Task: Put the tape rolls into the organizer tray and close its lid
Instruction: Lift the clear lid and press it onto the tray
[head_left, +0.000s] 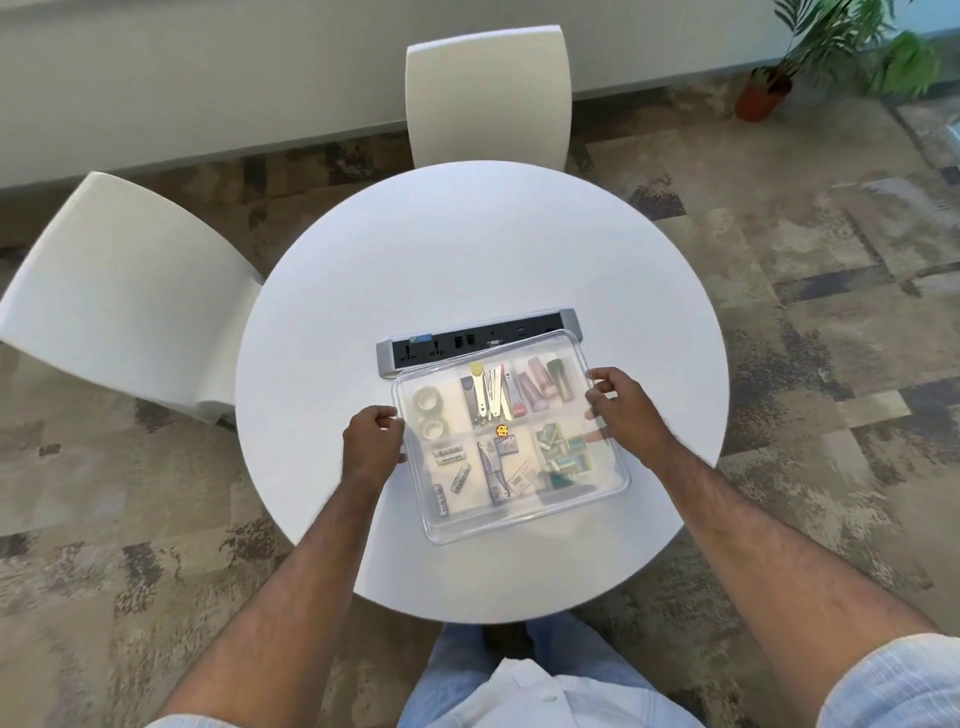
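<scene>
Single head-worn wide-angle view, looked steeply down from above the seated person, faced forward toward twelve o'clock, round worktop (467, 249) close below, floor all around

Round white table (467, 249); power strip (441, 345) on it; two white chairs (488, 98) (119, 291); potted plant (769, 88) far right.

tray (597, 512) on table (467, 249) | tape rolls (431, 414) in tray | socket strip (441, 347) behind

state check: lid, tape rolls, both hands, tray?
Lid: over the tray, held at both side edges; fully seated or not, cannot tell.
Tape rolls: two, in the tray's far-left compartment.
Left hand: gripping lid's left edge.
Right hand: gripping lid's right edge.
Organizer tray: on table, filled.
</scene>
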